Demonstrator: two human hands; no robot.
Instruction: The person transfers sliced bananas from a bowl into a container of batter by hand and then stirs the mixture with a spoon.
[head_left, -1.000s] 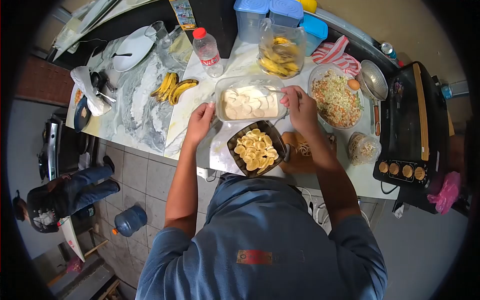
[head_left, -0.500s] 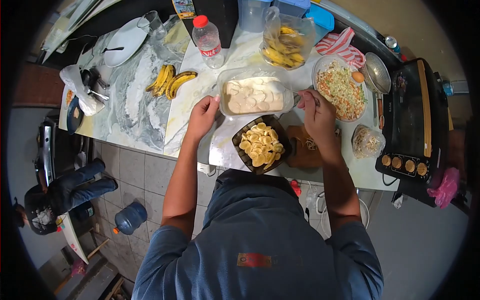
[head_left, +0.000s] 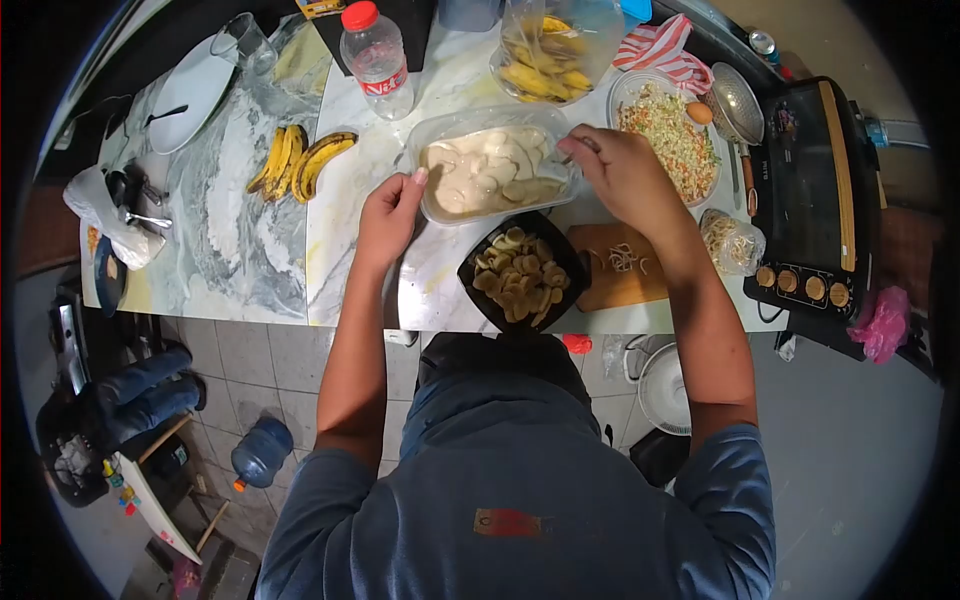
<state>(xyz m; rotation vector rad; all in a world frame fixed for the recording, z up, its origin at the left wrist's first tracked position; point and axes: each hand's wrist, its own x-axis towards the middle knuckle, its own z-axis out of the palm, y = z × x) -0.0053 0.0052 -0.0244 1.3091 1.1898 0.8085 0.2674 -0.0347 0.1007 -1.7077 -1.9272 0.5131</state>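
A clear rectangular container [head_left: 424, 196] holds banana slices in pale cream. My left hand [head_left: 392, 215] grips its left edge between thumb and fingers. At the container's right side, my right hand [head_left: 622, 172] is closed on a spoon, whose handle is mostly hidden by the fingers; the spoon's bowl is hard to make out. Just below the container, a dark square bowl [head_left: 477, 300] is filled with banana slices. To the right of that bowl lies a wooden board [head_left: 610, 285] with thin pale pieces on it.
Bananas [head_left: 300, 163] and a red-capped bottle [head_left: 378, 65] are at left, bagged bananas [head_left: 545, 65] behind. At right are a plate of chopped vegetables [head_left: 665, 140], a bagged item [head_left: 735, 243] and a toaster oven [head_left: 815, 190]. Another person [head_left: 110, 410] is at far left.
My right hand has moved left and up, nearer the container's right rim. The view has shifted, with more of the wooden board showing, and the spoon's bowl is less distinct.
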